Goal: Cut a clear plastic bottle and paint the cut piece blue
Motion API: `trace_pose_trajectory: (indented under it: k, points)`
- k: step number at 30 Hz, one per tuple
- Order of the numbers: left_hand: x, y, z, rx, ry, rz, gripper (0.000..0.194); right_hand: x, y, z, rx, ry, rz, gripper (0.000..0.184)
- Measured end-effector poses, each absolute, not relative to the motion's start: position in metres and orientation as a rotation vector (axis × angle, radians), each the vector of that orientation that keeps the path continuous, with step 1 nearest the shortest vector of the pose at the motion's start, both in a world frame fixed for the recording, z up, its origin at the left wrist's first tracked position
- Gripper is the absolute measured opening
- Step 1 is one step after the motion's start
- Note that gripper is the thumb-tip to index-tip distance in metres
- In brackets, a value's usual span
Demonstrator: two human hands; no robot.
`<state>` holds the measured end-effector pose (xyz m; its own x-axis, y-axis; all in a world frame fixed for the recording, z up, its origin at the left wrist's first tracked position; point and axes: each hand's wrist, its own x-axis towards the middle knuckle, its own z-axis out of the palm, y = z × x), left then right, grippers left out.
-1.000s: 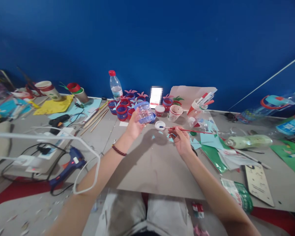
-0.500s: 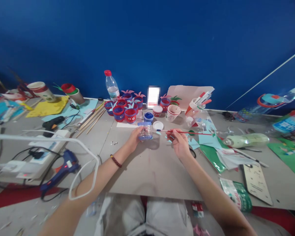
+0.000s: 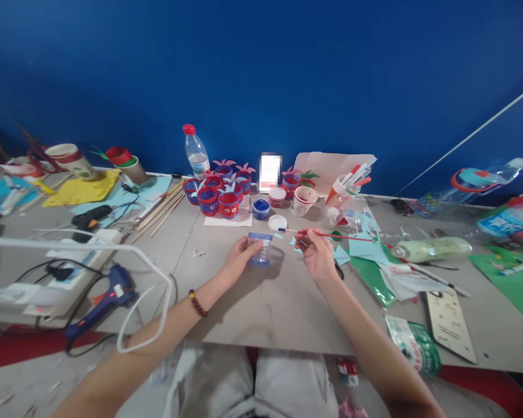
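My left hand [image 3: 240,259] grips a clear plastic bottle piece [image 3: 261,253], which has blue paint along its upper and lower edges. Between the fingers of my right hand [image 3: 316,255] is a thin red paintbrush [image 3: 344,236], its dark tip pointing left over a white lid [image 3: 278,223]. Just behind stands an open jar of blue paint [image 3: 261,208], with a red paint jar [image 3: 277,197] beside it. To the left of the jars, several painted red and blue cups [image 3: 229,204] with paper leaves sit close together on and around white paper.
A power strip [image 3: 76,273] with cables and a blue glue gun [image 3: 113,299] lie on the left. A red-capped bottle [image 3: 196,152] stands near the blue wall. Paper scraps, a green bottle [image 3: 431,249] and a green packet [image 3: 413,343] lie right.
My left hand has brought the plastic piece slightly down, nearer to me, and tipped it differently. The brush has stayed almost where it was; the whole view has shifted a little.
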<state>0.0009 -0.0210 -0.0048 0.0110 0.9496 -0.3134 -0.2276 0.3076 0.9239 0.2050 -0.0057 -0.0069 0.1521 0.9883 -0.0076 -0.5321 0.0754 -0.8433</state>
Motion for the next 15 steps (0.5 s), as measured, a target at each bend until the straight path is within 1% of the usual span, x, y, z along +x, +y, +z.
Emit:
trace_pose_trajectory:
  k: [6, 10, 13, 15]
  points:
    - [-0.001, -0.027, 0.009, 0.845, 1.094, 1.016, 0.032, 0.202, -0.010, -0.002, -0.846, -0.732, 1.289, 0.032]
    - [0.003, -0.002, 0.010, 0.813, 1.084, 1.180, 0.028, 0.203, -0.010, -0.004, -0.842, -0.762, 1.279, 0.031]
    - [0.008, 0.017, 0.005, 0.809, 1.009, 1.276, 0.031, 0.203, -0.010, -0.006, -0.842, -0.761, 1.304, 0.030]
    - [0.010, 0.025, -0.001, 0.773, 0.995, 1.351, 0.036, 0.201, -0.010, -0.007, -0.848, -0.777, 1.313, 0.030]
